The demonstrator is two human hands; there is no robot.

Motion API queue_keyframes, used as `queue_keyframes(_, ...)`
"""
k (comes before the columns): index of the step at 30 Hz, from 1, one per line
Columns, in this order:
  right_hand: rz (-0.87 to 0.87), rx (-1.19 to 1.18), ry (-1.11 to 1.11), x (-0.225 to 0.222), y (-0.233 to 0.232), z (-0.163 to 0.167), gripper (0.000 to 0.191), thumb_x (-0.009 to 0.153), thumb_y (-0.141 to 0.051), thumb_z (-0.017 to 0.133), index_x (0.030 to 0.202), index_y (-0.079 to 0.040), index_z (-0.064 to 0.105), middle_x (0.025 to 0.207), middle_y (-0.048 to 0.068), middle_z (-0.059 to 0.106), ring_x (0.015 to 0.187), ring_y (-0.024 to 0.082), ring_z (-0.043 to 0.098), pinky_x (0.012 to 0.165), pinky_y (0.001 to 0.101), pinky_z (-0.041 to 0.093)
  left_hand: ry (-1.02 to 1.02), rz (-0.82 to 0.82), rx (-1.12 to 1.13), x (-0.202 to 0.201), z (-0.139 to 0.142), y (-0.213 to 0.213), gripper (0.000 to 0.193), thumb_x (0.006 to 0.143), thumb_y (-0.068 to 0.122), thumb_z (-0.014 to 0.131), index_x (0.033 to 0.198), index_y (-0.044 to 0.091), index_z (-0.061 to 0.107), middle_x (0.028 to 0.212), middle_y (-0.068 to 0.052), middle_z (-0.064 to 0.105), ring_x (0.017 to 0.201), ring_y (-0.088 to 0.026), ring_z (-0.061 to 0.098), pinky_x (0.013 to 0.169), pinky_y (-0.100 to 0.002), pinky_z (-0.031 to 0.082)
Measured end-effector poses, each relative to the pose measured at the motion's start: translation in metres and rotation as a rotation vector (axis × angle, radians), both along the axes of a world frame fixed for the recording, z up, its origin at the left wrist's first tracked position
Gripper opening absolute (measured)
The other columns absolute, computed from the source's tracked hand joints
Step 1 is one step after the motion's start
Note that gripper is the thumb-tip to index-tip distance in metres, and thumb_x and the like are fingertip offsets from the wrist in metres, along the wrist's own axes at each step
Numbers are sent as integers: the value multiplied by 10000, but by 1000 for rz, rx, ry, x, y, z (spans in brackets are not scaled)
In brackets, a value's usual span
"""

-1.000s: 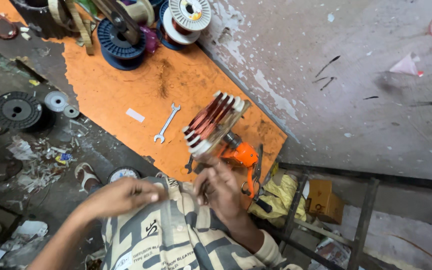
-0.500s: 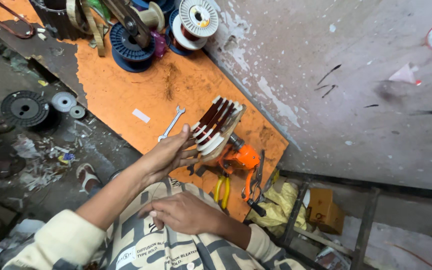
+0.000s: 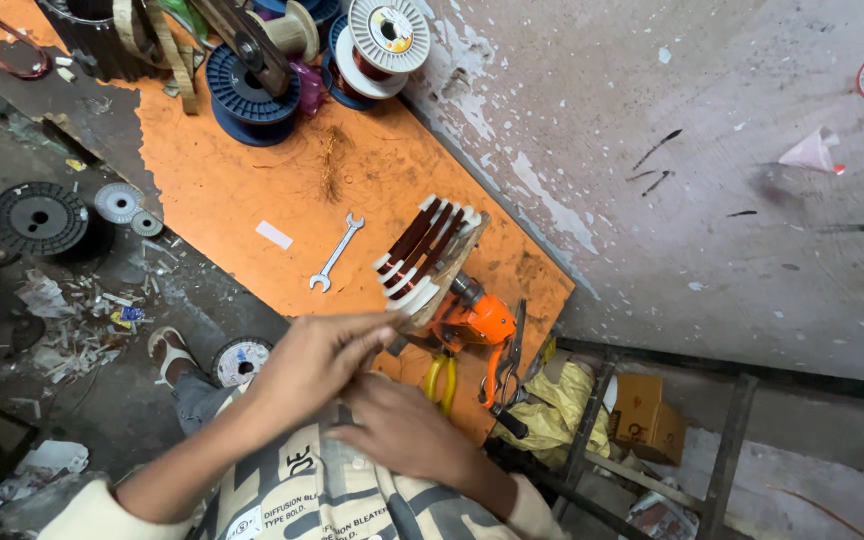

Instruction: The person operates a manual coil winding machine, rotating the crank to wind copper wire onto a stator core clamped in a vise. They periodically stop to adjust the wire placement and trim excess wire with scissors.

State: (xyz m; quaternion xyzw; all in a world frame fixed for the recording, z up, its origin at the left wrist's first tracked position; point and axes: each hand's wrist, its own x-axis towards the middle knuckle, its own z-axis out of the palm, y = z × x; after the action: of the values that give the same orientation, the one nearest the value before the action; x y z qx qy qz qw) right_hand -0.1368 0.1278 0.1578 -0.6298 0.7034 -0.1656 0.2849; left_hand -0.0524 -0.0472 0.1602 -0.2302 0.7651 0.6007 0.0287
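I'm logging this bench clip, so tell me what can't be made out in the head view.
- Whether the left hand touches the white-and-brown ribbed winding form: motion blur at the fingertips.
- What the right hand holds, if anything: the left hand covers its fingertips.
- Yellow-handled pliers: jaws hidden behind the orange clamp body.
- Blue wire spools: cut off by the top edge.

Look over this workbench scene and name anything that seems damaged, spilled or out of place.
The orange bench top is worn bare along its left edge. A tuft of loose copper wire lies on it, and scraps litter the floor. Paint has flaked off the wall beside the bench.
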Motion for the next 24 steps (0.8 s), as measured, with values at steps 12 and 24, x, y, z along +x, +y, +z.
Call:
queue_keyframes(12, -792, 642, 298, -73, 131, -42, 775, 801, -653, 736, 1268, -49, 609, 970, 213, 727, 936, 382, 706, 805, 479, 543, -38, 115, 67, 23, -63, 19, 322, 964, 298, 587, 1219, 178, 744, 686, -106, 745, 600, -206, 734, 611, -340, 558)
queue_keyframes(24, -1090, 571, 378, -73, 113, -23, 561, 709, -699, 736, 923, -191, 833, 726, 199, 718, 745, 379, 717, 683, 462, 544, -17, 375, 256, 28, -104, 36, 265, 958, 289, 634, 1062, 111, 801, 647, -20, 731, 502, -81, 603, 511, -274, 487)
